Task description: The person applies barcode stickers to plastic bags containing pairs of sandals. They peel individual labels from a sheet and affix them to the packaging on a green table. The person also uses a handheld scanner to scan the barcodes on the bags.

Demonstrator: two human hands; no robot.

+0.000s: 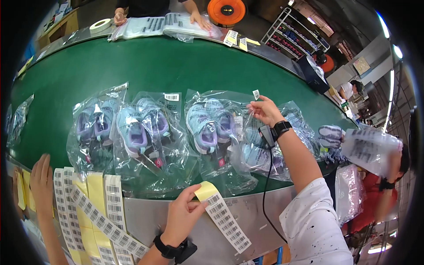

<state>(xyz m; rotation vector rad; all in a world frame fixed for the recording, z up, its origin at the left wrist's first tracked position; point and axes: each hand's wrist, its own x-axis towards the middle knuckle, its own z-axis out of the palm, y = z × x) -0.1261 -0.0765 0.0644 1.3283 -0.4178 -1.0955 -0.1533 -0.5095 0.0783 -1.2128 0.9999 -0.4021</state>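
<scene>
My left hand, a band on its wrist, pinches the top of a strip of barcode labels on yellow backing, over the metal edge of the belt. Farther up and to the right, my right hand pinches a small white barcode label. It is above a clear bag of shoes, partly hidden by my hand and wrist device. Just left of it lies a bagged pair of light blue and lilac shoes. Another bagged pair has a barcode label on its upper corner.
A green conveyor belt runs across. More label strips lie on the metal edge at left, beside a co-worker's hand. Opposite, another person's hands rest on flat plastic bags. At right, someone holds a bag. A black cable hangs from my right wrist.
</scene>
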